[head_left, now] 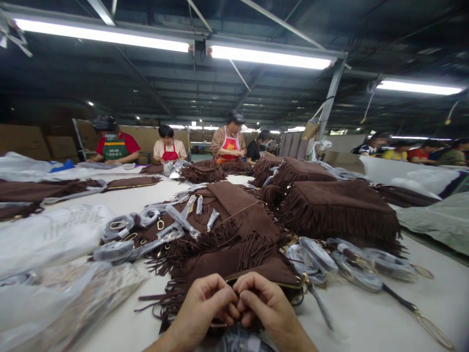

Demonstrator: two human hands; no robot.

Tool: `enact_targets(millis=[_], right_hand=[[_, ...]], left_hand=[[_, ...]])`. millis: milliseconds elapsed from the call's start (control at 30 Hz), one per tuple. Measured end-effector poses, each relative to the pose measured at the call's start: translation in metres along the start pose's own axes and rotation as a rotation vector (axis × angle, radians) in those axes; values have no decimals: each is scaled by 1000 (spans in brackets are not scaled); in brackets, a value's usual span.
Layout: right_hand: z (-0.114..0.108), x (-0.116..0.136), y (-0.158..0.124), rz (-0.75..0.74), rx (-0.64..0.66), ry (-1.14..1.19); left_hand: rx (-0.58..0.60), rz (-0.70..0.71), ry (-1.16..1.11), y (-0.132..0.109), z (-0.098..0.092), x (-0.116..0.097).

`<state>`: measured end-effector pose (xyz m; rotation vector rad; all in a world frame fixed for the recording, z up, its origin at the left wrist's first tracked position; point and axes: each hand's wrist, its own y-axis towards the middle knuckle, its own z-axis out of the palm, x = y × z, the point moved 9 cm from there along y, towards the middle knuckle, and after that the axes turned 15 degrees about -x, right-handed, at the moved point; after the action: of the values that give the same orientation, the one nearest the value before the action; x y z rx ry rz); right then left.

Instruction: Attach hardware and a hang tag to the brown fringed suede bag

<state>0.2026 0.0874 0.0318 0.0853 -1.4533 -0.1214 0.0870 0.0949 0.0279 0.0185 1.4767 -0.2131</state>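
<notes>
My left hand [205, 305] and my right hand [266, 305] meet fingertip to fingertip at the near edge of a brown fringed suede bag [212, 264]. Both are closed in a pinch, thumbs against curled fingers. Whatever lies between the fingertips is too small or too hidden to make out. A gold zipper runs along the bag's edge just beyond the right hand, with a metal ring fitting [306, 278] at its end. Below my hands sits a plastic-wrapped grey bundle [244, 340], partly cut off by the frame.
More brown fringed bags [337, 210] are heaped ahead and to the right. Plastic-wrapped straps [117, 249] with gold clasps lie at both sides. Clear plastic bags [66, 303] cover the left of the white table [414, 313]. Several people work across the table.
</notes>
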Motion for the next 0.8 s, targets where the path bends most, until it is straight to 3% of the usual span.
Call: enact_targets(millis=[200, 467, 600, 800], right_hand=[[-8, -14, 1, 183, -72, 128], [-8, -15, 1, 154, -106, 66], [-7, -15, 1, 104, -111, 43], [-3, -20, 1, 76, -75, 14]], left_hand=[[5, 21, -53, 2, -5, -1], [-68, 24, -35, 3, -8, 1], [-95, 121, 76, 1, -10, -4], [-178, 403, 315, -3, -15, -21]])
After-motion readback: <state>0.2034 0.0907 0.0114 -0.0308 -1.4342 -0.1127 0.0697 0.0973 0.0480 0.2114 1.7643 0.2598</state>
